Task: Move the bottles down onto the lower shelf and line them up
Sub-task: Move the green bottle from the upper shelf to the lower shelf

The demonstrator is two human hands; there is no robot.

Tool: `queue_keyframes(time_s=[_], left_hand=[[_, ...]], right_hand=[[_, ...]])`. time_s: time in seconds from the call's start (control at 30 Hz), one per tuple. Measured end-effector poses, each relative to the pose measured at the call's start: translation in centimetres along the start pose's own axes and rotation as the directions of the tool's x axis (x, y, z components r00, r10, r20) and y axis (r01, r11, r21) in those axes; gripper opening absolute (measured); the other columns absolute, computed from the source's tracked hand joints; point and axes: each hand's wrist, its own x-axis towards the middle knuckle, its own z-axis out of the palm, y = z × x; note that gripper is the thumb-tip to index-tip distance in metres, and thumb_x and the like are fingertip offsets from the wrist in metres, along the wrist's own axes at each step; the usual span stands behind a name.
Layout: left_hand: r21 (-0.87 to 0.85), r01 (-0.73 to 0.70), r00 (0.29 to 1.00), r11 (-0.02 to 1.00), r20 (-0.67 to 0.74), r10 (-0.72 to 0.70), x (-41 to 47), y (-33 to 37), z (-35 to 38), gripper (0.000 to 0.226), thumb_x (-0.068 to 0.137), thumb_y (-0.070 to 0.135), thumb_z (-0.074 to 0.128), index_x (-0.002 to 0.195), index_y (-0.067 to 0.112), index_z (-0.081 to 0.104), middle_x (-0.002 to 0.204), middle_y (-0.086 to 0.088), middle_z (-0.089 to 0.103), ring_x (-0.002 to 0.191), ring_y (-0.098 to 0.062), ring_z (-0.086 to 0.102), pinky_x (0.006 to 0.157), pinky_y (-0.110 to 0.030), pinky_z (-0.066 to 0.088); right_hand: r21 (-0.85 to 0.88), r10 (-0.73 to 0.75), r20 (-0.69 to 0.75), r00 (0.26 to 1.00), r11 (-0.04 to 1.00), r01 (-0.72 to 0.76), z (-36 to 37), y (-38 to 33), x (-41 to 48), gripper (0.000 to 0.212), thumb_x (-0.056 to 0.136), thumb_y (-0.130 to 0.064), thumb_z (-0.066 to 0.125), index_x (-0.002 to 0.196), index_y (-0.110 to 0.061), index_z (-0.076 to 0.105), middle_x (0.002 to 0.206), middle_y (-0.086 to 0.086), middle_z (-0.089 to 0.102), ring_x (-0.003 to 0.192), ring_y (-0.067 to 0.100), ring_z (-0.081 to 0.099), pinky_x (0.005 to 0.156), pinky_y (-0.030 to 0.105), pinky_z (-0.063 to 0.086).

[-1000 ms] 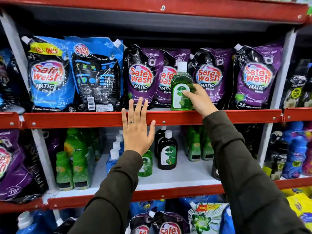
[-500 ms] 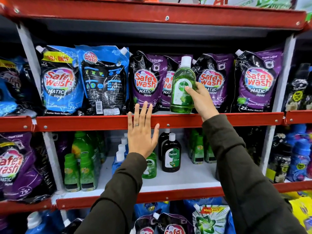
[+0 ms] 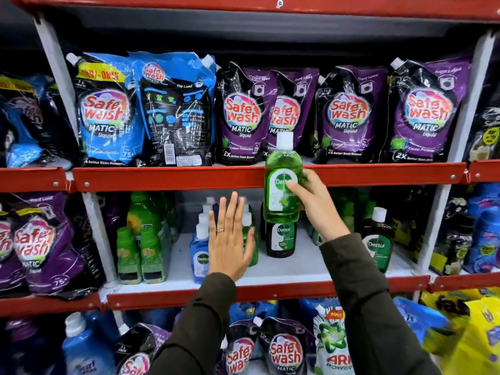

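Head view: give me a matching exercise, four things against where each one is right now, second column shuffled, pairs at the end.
Things
1. green bottle
2. left hand
3. dark bottle
4. blue pouch

Places
A. standing on the lower shelf, just under the green bottle
B. open and flat, in front of the small bottles on the lower shelf
C. on the upper shelf, at the left end of the row
D. held by the right hand, in front of the upper shelf's red edge

Pairs: 1-D, 2-B, 3-A, 4-C
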Motion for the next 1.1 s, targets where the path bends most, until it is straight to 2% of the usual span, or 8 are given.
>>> queue_keyframes(time_s=[0.13,0.27,0.5,0.6,0.7,0.87,0.97,1.1], left_hand=[[-0.044,0.044,0.995,0.998,0.096,-0.04,-3.7,-0.8,0.9,0.072,0.102,0.034,0.043,0.164,0.012,0.014,0.173,-0.008,0.012,0.161,-0.025,0.002,0.127,-0.058,0.011],[-0.04,0.045,0.979,0.998,0.2,-0.036,-6.8,-1.1,1.5,0.075,0.101,0.032,0.048,0.164,0.012,0.013,0.174,-0.007,0.01,0.161,-0.025,0.001,0.129,-0.052,0.003],[-0.083,0.101,0.933,0.991,0.353,-0.065,-11.6,-1.7,2.8,0.069,0.101,0.035,0.037,0.163,0.01,0.019,0.172,-0.007,0.014,0.16,-0.025,0.008,0.13,-0.044,-0.002],[-0.115,0.118,0.919,0.986,0.39,-0.064,-13.6,-2.0,3.1,0.062,0.102,0.036,0.037,0.158,0.009,0.032,0.166,-0.01,0.033,0.157,-0.025,0.021,0.129,-0.04,0.005],[-0.093,0.132,0.897,0.987,0.436,-0.078,-14.6,-2.2,3.3,0.056,0.102,0.037,0.038,0.149,0.008,0.047,0.153,-0.012,0.053,0.15,-0.028,0.038,0.127,-0.037,0.007],[-0.077,0.13,0.892,0.989,0.445,-0.082,-14.8,-2.4,3.6,0.05,0.1,0.036,0.041,0.142,0.011,0.052,0.141,-0.011,0.061,0.142,-0.032,0.048,0.124,-0.042,0.015],[-0.105,0.143,0.895,0.984,0.438,-0.083,-14.9,-2.7,3.8,0.047,0.1,0.035,0.044,0.141,0.012,0.052,0.139,-0.011,0.061,0.14,-0.031,0.048,0.126,-0.04,0.013],[-0.123,0.14,0.897,0.982,0.436,-0.073,-15.1,-3.0,4.0,0.046,0.1,0.035,0.046,0.139,0.012,0.053,0.138,-0.011,0.061,0.138,-0.031,0.05,0.127,-0.037,0.011]], right_hand=[[-0.026,0.034,0.046,0.998,0.999,-0.033,0.8,3.6,-2.7,0.022,0.093,-0.022,0.06,0.109,-0.037,0.058,0.122,0.002,0.065,0.115,0.017,0.062,0.098,0.034,0.049],[-0.046,0.124,0.08,0.989,0.992,-0.121,1.6,6.9,-4.8,0.023,0.098,-0.014,0.056,0.11,-0.034,0.055,0.117,-0.004,0.064,0.109,0.012,0.063,0.09,0.025,0.052],[-0.091,0.243,0.033,0.969,0.967,-0.239,3.0,13.1,-6.0,0.05,0.09,-0.026,0.064,0.135,-0.015,0.043,0.143,0.015,0.052,0.129,0.028,0.054,0.112,0.05,0.043],[-0.115,0.249,0.03,0.968,0.963,-0.244,3.6,14.8,-5.7,0.037,0.096,-0.014,0.058,0.129,-0.015,0.043,0.138,0.017,0.055,0.125,0.029,0.055,0.11,0.045,0.045],[-0.112,0.263,0.053,0.963,0.96,-0.256,4.2,16.1,-4.8,0.036,0.096,-0.006,0.055,0.131,-0.005,0.043,0.134,0.018,0.056,0.114,0.02,0.059,0.097,0.023,0.051],[-0.079,0.317,0.085,0.945,0.947,-0.31,5.1,18.1,-3.5,0.038,0.096,-0.001,0.053,0.133,-0.001,0.04,0.124,0.013,0.057,0.101,0.006,0.06,0.081,0.011,0.053],[-0.096,0.334,0.082,0.939,0.94,-0.327,5.7,18.8,-3.0,0.043,0.096,-0.001,0.053,0.136,-0.001,0.038,0.123,0.012,0.057,0.107,0.017,0.059,0.084,0.015,0.052],[-0.097,0.351,0.1,0.931,0.935,-0.342,6.1,19.7,-2.7,0.044,0.096,-0.003,0.054,0.137,-0.001,0.038,0.128,0.016,0.057,0.115,0.023,0.057,0.102,0.038,0.048]])
